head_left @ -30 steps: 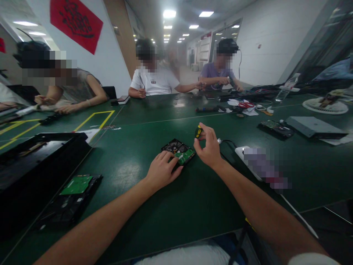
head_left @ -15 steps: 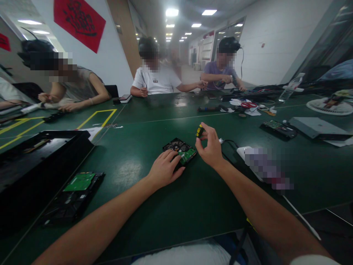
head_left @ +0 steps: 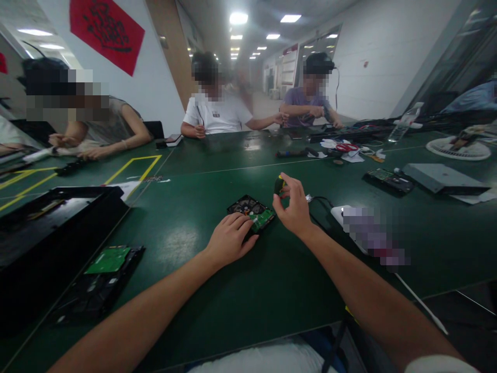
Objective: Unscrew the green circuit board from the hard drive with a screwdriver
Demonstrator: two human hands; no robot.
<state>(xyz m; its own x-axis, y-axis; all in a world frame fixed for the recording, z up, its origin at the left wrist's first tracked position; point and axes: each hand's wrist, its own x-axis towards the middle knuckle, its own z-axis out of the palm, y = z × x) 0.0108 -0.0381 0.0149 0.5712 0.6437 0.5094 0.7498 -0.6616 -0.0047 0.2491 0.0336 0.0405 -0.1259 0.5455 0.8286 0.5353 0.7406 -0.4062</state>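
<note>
A hard drive (head_left: 241,203) with a green circuit board lies on the green table in front of me. Over its near left side rests my left hand (head_left: 232,235), fingers curved onto the board and thumb along the near edge, holding it. My right hand (head_left: 292,206) pinches a black-and-yellow screwdriver (head_left: 278,185) by its handle, upright above the drive's right end. The shaft and tip of the screwdriver cannot be made out; the fingers cover part of the handle.
At left stand a large black casing (head_left: 58,228) and a second hard drive (head_left: 106,261). To the right lie a phone-like item (head_left: 365,233) with a white cable, another drive (head_left: 388,181) and a grey metal box (head_left: 446,178). Several people sit across the table.
The screwdriver handle has turned in my right fingers, showing less yellow now. My left hand stays on the hard drive. The whole view has shifted slightly.
</note>
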